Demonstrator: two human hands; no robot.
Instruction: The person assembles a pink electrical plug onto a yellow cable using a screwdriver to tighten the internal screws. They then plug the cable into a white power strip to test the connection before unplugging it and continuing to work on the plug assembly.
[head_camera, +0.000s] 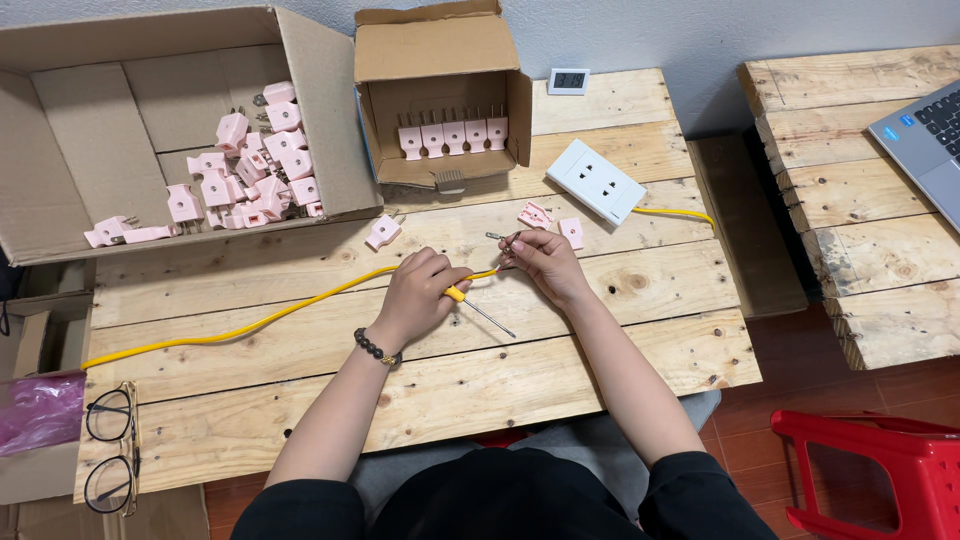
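mid-assembly at the wooden tabletop (560, 350) — wiring step in hand, judging by the layout. left hand (420, 295) closed around the yellow cable (250, 325) near its stripped end, fingers clamped on it together with a screwdriver (485, 315), whose metal shaft pointed toward the right. right hand (540, 258) raised just beside it, fingers pinched on a small metal part (498, 238) — too small to identify. two pink plug pieces (535, 214) lying just beyond the hands, near a white socket (596, 180). more pink plugs (250, 170) heaped in the large carton (60, 130), a row in the small box (440, 60). next move likely called for a steady pinch and fine alignment of part to wire end.
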